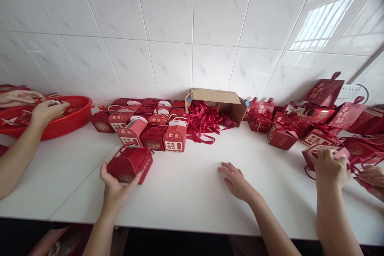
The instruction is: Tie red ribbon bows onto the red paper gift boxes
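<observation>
A dark red gift box (132,165) with a rounded top is gripped from its near side by my left hand (115,186), thumb and fingers spread around it. It is at the white table, in front of a cluster of similar boxes. My right hand (237,182) rests on the tabletop with its fingers stretched out and nothing in it. Beyond my hands, red gift boxes (154,138) with gold and white printing stand in rows. Beside them a cardboard box (217,95) lies open toward me, with dark red ribbons (202,122) spilling out of it.
On the left, a co-worker's hands (49,110) handle small things over a red basin (70,127). To the right, another person's hands (331,166) work at a red box among several ribbon-tied boxes (282,136). A tiled wall (168,64) closes off the back of the white table (186,192).
</observation>
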Tool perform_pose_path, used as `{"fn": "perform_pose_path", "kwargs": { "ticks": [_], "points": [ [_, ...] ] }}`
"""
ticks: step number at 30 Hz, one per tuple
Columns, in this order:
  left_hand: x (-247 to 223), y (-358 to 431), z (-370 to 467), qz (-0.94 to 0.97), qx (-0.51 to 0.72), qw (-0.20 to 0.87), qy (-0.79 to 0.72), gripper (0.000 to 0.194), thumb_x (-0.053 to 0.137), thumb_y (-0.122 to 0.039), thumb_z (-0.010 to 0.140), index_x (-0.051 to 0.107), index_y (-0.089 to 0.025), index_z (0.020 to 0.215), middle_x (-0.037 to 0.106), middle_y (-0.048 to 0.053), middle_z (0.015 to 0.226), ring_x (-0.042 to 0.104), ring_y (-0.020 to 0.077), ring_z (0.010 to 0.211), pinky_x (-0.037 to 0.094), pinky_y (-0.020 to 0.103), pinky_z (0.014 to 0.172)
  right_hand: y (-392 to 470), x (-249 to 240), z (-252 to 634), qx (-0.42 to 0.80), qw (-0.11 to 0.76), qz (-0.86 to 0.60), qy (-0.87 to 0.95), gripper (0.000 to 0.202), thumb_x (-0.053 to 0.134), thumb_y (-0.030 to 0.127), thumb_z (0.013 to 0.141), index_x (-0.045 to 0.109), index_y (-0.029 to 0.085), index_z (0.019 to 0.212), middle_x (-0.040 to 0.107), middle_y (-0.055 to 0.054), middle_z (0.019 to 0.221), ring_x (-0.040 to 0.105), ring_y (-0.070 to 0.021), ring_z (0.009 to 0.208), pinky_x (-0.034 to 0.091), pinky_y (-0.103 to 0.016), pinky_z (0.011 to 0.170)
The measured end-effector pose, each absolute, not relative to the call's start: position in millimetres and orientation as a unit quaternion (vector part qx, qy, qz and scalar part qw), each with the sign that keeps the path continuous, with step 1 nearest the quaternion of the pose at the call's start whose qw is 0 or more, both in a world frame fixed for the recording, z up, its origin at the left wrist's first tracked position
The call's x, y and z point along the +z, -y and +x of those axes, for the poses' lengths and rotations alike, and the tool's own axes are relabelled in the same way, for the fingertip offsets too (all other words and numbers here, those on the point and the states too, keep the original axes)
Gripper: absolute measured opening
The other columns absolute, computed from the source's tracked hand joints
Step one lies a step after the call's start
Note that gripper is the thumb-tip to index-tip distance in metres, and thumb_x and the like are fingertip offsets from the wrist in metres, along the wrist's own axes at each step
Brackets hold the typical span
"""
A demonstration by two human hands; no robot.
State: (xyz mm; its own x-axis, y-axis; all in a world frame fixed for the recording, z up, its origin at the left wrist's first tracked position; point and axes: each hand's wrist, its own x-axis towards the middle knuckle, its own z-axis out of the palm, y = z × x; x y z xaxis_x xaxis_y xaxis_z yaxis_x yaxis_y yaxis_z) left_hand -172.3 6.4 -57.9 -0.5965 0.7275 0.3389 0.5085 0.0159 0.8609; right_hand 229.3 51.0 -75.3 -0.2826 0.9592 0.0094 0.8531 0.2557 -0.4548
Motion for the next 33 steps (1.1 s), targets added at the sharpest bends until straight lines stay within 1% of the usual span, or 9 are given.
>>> {"fn": "perform_pose_path", "kwargs": {
  "ticks": [3,6,9,12,17,21,27,30,33],
  "points": [
    [-66,27,-132,0.494,0.566,0.170,-0.638,0.114,0.071,-0.044,0.062,-0.004,-0.027,0.147,0.037,0.014,0.139,0.048,0.0361,0.119,0.039,0.056,0.103,-88,-65,202,0.175,0.146,-0.558,0.798,0.061,0.043,0.001,0.081,0.044,0.025,0.137,0.029,-0.005,0.152,0.033,-0.0215,0.137,0.034,-0.040,0.107],
    [-68,56,-94,0.522,0.543,0.253,-0.607,0.106,0.066,-0.042,0.067,-0.001,-0.031,0.147,0.045,0.012,0.132,0.053,0.0344,0.115,0.041,0.054,0.102,-124,-62,173,0.139,0.168,-0.582,0.784,0.060,0.037,-0.001,0.086,0.033,0.017,0.143,0.018,-0.013,0.155,0.017,-0.0275,0.142,0.025,-0.050,0.111],
    [-65,68,-79,0.532,0.529,0.301,-0.589,0.102,0.063,-0.041,0.073,-0.004,-0.027,0.148,0.046,0.016,0.133,0.050,0.0340,0.119,0.037,0.056,0.104,-141,-65,155,0.121,0.178,-0.581,0.785,0.044,0.048,0.017,0.093,0.041,0.018,0.137,0.035,-0.012,0.147,0.030,-0.0293,0.136,0.025,-0.056,0.109],
    [-62,68,-83,0.548,0.500,0.307,-0.596,0.102,0.063,-0.041,0.075,-0.006,-0.027,0.148,0.034,0.018,0.143,0.036,0.0362,0.133,0.027,0.059,0.109,-132,-67,155,0.108,0.186,-0.575,0.789,0.038,0.055,0.031,0.092,0.051,0.017,0.127,0.047,-0.010,0.136,0.045,-0.0275,0.125,0.034,-0.055,0.105],
    [-63,62,-90,0.561,0.476,0.310,-0.602,0.083,0.054,-0.042,0.085,0.001,-0.031,0.149,0.025,0.012,0.151,0.020,0.0310,0.142,0.019,0.054,0.114,-78,-65,167,0.111,0.187,-0.550,0.806,0.031,0.044,0.010,0.091,0.059,0.018,0.116,0.060,-0.009,0.116,0.057,-0.0209,0.107,0.042,-0.039,0.098],
    [-70,60,-85,0.584,0.475,0.295,-0.589,0.090,0.063,-0.045,0.079,0.006,-0.025,0.146,0.029,0.018,0.146,0.030,0.0348,0.136,0.027,0.057,0.110,-31,-67,172,0.112,0.199,-0.564,0.793,0.035,0.041,0.001,0.085,0.064,0.018,0.105,0.063,-0.009,0.101,0.059,-0.0230,0.098,0.043,-0.039,0.092],
    [-68,62,-83,0.587,0.541,0.228,-0.557,0.090,0.065,-0.046,0.077,0.008,-0.027,0.145,0.022,0.017,0.147,0.033,0.0352,0.133,0.032,0.059,0.106,21,-76,198,0.125,0.250,-0.602,0.748,0.018,0.046,0.015,0.089,0.063,0.018,0.085,0.062,-0.010,0.103,0.058,-0.0224,0.100,0.048,-0.035,0.086],
    [-58,64,-80,0.601,0.540,0.178,-0.562,0.092,0.070,-0.038,0.074,0.013,-0.027,0.145,0.022,0.016,0.147,0.032,0.0348,0.134,0.035,0.057,0.105,37,-75,202,0.126,0.264,-0.646,0.705,0.019,0.054,0.027,0.086,0.060,0.019,0.070,0.062,-0.011,0.106,0.056,-0.0282,0.104,0.046,-0.043,0.088],
    [-51,60,-75,0.615,0.528,0.132,-0.571,0.083,0.070,-0.037,0.074,0.022,-0.026,0.142,0.026,0.015,0.143,0.032,0.0344,0.134,0.040,0.055,0.103,34,-65,186,0.125,0.293,-0.683,0.658,0.015,0.065,0.037,0.077,0.065,0.021,0.080,0.058,-0.012,0.115,0.051,-0.0355,0.110,0.040,-0.055,0.091]
  ]
}}
